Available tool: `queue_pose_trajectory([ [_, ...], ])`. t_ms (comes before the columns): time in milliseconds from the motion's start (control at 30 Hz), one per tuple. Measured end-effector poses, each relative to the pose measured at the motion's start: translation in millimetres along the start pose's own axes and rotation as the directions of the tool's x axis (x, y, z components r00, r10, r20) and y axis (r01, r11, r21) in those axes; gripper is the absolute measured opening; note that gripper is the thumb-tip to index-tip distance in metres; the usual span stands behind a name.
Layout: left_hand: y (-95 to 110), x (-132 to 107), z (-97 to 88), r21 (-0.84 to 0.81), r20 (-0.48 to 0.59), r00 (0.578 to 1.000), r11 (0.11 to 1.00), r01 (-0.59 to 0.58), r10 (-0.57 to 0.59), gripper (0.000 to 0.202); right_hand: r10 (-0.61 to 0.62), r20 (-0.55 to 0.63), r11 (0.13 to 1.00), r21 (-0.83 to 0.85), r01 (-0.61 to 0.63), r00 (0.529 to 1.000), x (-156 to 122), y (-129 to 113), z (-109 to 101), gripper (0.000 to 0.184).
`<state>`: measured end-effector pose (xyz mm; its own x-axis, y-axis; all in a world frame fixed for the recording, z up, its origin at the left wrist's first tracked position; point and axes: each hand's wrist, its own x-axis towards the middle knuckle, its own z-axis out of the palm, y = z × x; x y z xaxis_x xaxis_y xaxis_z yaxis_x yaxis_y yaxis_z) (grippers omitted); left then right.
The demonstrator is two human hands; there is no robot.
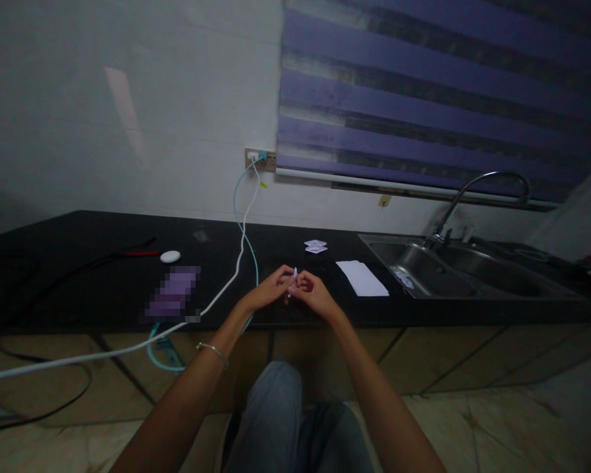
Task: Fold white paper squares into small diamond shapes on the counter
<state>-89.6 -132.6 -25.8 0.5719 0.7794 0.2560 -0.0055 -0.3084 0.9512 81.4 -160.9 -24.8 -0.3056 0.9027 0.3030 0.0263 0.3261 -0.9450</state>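
Both hands meet over the front of the black counter, pinching a small piece of folded white paper (292, 281) between them. My left hand (270, 289) has its fingers closed on the paper's left side. From the right, my right hand (315, 293) grips the same piece with curled fingers that partly hide it. Just beyond the hands lie two small folded paper shapes (316, 247), one behind the other. To the right of my right hand, a stack of white paper sheets (362, 278) rests flat on the counter.
A steel sink (423, 263) with a curved faucet (492, 177) is set in the counter (113, 230) at right. White and teal cables run from a wall outlet (261, 159) past my left arm. A blurred-out phone-like object (175, 290) and a white oval object (170, 257) lie left.
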Motion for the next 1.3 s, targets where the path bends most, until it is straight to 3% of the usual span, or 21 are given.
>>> queue_pose_trajectory([
  [367,6,-3,0.9,0.057,0.009,0.999,0.997,-0.044,0.044,0.038,0.009,0.030,0.999,0.035,-0.010,1.000,2,0,-2,0.029],
  [500,10,-4,4.1,0.171,-0.030,0.998,0.984,-0.045,0.050,0.035,0.006,0.030,0.999,0.041,-0.008,1.000,3,4,-1,0.025],
  [700,9,-6,9.7,0.437,-0.105,0.991,0.899,-0.034,0.088,0.029,-0.004,-0.106,0.999,-0.040,-0.001,0.994,5,9,1,0.018],
  [833,13,-7,10.0,0.514,-0.118,0.983,0.856,-0.059,0.139,0.023,-0.030,-0.104,0.994,-0.104,0.019,0.994,6,12,2,0.015],
  [967,14,-6,7.8,0.494,-0.142,0.984,0.869,-0.024,0.108,0.022,-0.089,-0.120,0.973,-0.225,0.060,0.989,6,14,3,0.013],
  [1167,10,-5,7.7,0.491,-0.153,0.979,0.870,-0.041,0.133,0.018,-0.157,-0.266,0.887,-0.462,0.017,0.951,8,7,5,0.017],
  [1300,5,-3,6.3,0.378,-0.180,0.980,0.926,-0.014,0.088,0.016,-0.186,-0.235,0.869,-0.492,0.049,0.954,9,2,7,0.010],
])
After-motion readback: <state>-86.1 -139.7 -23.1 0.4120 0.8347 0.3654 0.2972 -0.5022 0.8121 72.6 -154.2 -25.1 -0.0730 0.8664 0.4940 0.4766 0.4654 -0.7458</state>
